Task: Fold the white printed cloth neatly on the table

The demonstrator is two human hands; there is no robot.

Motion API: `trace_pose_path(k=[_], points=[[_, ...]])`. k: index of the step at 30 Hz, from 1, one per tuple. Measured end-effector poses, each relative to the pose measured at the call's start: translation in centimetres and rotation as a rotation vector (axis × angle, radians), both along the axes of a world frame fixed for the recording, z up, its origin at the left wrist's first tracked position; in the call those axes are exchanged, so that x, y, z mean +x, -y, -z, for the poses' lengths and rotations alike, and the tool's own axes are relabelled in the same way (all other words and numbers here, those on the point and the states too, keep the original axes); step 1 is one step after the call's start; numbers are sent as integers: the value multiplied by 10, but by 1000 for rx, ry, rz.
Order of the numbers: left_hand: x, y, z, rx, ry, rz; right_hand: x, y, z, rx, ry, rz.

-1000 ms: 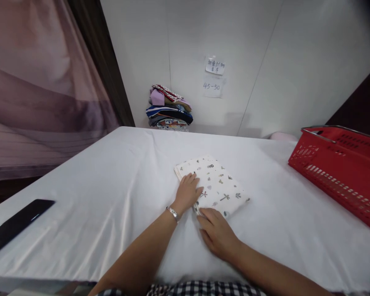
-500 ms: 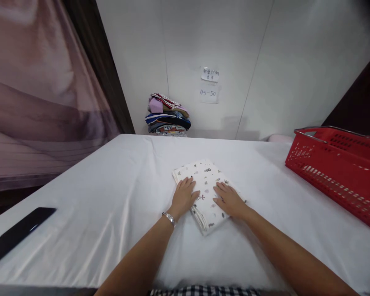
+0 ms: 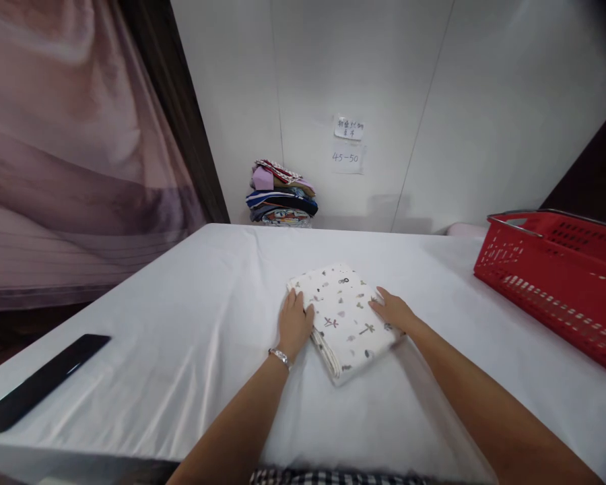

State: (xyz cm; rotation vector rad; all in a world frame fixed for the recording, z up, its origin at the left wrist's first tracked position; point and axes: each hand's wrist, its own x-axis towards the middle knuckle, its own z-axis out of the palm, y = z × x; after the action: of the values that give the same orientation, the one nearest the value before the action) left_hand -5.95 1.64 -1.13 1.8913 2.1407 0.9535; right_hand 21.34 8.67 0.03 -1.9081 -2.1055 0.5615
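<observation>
A folded white cloth (image 3: 344, 316) with small printed figures lies flat on the white table (image 3: 182, 323), its layered edges showing at the near corner. My left hand (image 3: 293, 323), with a metal bracelet on the wrist, rests flat against the cloth's left edge. Against the right edge lies my right hand (image 3: 394, 312), fingers spread. Neither hand grips anything.
A red plastic basket (image 3: 560, 283) stands at the table's right. A stack of folded colourful clothes (image 3: 280, 195) sits at the far edge by the wall. A black flat object (image 3: 40, 380) lies at the near left corner. Paper notes (image 3: 348, 143) hang on the wall.
Both hands have slid outward from the top of the cloth to its left and right edges. A second ago my right hand was at the near corner.
</observation>
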Motion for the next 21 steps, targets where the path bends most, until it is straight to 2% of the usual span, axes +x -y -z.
trace_pose_path(k=[3,6,12,16,21], points=[[0,2,-8,-12,58,-36,5,10,3,-47,-24,16],[1,5,-13,-43,145,-11,15,28,9,-80,-56,40],[3,4,-10,-135,330,-8,24,59,13,-133,-137,83],[1,-8,-8,-132,418,-2,17,62,8,-113,-271,49],[-3,-30,-9,-172,465,-83,4,59,10,-51,-285,156]])
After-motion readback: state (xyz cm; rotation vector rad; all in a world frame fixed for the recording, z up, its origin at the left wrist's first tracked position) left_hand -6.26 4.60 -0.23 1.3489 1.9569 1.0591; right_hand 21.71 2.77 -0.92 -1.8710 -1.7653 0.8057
